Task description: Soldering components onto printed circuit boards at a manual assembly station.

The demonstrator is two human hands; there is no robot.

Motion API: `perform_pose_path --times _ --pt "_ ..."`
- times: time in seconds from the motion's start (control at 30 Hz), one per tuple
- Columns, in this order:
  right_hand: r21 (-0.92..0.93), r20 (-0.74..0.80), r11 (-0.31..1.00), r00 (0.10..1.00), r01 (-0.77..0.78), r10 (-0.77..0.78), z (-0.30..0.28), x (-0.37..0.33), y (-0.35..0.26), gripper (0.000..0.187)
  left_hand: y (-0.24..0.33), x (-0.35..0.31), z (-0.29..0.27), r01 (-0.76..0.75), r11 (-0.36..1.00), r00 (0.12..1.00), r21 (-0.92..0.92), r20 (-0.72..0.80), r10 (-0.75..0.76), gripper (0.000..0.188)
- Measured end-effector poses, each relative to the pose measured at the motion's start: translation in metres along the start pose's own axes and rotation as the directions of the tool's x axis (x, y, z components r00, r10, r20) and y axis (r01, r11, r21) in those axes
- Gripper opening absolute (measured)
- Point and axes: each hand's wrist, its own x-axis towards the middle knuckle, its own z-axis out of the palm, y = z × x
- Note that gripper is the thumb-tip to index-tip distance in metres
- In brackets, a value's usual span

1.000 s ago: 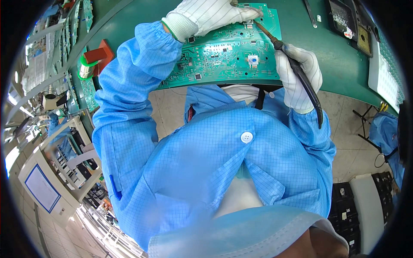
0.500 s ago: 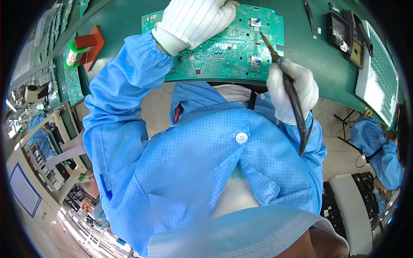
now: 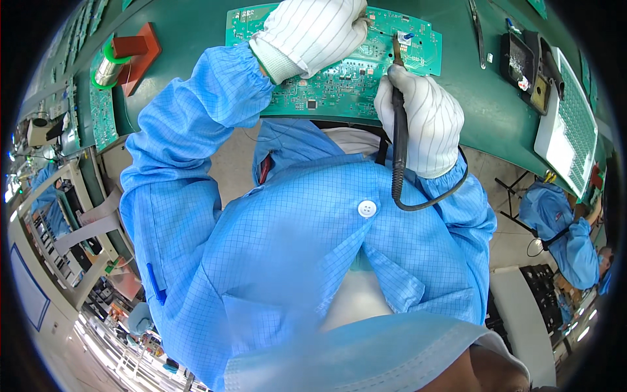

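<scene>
A green circuit board [image 3: 294,98] lies on the bench in front of me, covered with small parts. My left hand [image 3: 317,32], in a white striped glove, rests over its far edge. Its fingertips are pinched together; what they hold is too small to make out. My gloved right hand [image 3: 428,117] closes around a black soldering iron [image 3: 399,121] at the board's right side. The iron's tip points away from me, close by a white component with a blue shaft [image 3: 405,37]; whether it touches cannot be told. The right hand covers the board's near right corner.
At the left, a solder wire spool [image 3: 106,70] sits on a red stand [image 3: 147,57], beside more boards [image 3: 102,121]. To the right lie tweezers [image 3: 480,39], a black iron holder with sponge [image 3: 539,91] and a white tray [image 3: 552,140]. Another person in blue [image 3: 558,225] is at far right.
My right hand has moved left, turning the iron more upright and bringing its tip beside the far blue-shafted component. The iron's cable now loops under my wrist. The left hand stays pinched over the board.
</scene>
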Motion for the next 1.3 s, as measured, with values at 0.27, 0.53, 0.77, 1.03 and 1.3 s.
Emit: perform_pose_path --times 0.27,0.53,0.77,1.03,1.3 --pt "0.016 0.036 1.000 0.999 -0.021 0.020 -0.004 0.001 -0.002 0.024 0.000 0.000 0.003 -0.043 0.999 0.999 0.014 -0.009 0.043 0.018" --pt "-0.011 0.002 1.000 1.000 0.009 -0.009 0.000 -0.004 0.000 0.033 0.002 0.002 0.005 -0.032 0.999 0.999 -0.011 0.038 0.033 0.018" --pt "-0.013 0.005 1.000 1.000 0.015 -0.015 0.001 -0.005 0.002 0.031 0.004 0.002 0.007 -0.066 0.998 0.997 0.019 0.041 0.065 0.018" --pt "-0.134 -0.010 0.990 0.998 0.054 -0.056 0.006 -0.004 -0.002 0.022 0.004 0.015 0.003 -0.080 0.995 0.997 0.064 -0.004 0.080 0.021" --pt "-0.213 0.040 0.973 0.996 0.092 -0.086 0.005 -0.007 -0.004 0.015 0.013 0.050 0.010 0.150 0.987 0.942 0.061 0.294 -0.161 0.072"
